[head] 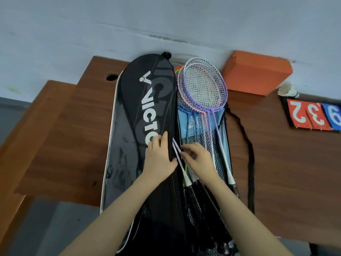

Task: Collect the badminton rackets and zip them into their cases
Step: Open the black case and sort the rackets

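A long black racket case (pixel 140 115) with white VICTOR lettering lies lengthwise on the brown table (pixel 64 137). My left hand (pixel 159 156) grips the case's right edge, thumb tucked under the flap. Two white racket shafts (pixel 178 156) run out from under that flap. My right hand (pixel 198 157) has its fingers curled at these shafts; the exact hold is unclear. To the right, several rackets with purple (pixel 204 85), pink and blue frames lie on a light blue mesh case (pixel 220 126). Their black handles point toward me.
An orange foam block (pixel 256 72) sits at the table's far edge against the wall. A shuttlecock (pixel 287 89) and a flip scoreboard (pixel 313 114) with red and blue number cards lie at the right. A black strap (pixel 249 154) trails beside the blue case.
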`<state>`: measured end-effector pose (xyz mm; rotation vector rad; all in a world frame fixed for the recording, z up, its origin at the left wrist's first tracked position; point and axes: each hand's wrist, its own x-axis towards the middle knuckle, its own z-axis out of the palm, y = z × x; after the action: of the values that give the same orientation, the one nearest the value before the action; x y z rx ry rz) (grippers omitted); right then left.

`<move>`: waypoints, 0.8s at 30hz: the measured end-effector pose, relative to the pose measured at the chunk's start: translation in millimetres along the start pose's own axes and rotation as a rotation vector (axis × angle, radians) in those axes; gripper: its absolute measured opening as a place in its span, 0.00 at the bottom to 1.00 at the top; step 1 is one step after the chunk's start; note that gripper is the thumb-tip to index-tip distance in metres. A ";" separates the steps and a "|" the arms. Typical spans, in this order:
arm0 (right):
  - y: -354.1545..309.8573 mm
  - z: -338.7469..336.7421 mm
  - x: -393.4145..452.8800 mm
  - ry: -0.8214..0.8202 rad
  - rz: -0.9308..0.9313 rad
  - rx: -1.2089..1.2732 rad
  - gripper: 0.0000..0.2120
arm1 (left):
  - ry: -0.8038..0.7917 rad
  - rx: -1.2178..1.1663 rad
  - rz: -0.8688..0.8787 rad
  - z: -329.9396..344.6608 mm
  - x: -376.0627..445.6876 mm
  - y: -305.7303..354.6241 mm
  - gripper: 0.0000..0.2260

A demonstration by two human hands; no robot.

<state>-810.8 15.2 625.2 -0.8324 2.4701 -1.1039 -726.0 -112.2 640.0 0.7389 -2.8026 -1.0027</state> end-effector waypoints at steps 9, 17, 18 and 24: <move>37.9 -26.3 -98.0 -0.037 0.031 -0.115 0.17 | 0.004 0.197 -0.192 49.8 -103.1 19.0 0.39; 50.2 -37.7 -144.2 -0.181 -0.030 -0.261 0.31 | 0.116 -0.026 -0.344 55.1 -153.0 37.4 0.25; 47.4 -39.4 -143.1 -0.169 0.011 -0.166 0.30 | 0.140 -0.124 -0.349 50.5 -154.5 37.3 0.24; 28.3 -40.7 -141.7 -0.189 0.164 0.194 0.27 | 0.177 -0.514 -0.398 22.4 -158.2 23.7 0.22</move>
<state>-730.5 141.6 636.7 -0.6329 2.1918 -1.1285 -601.5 -10.0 651.1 1.2465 -2.1416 -1.5411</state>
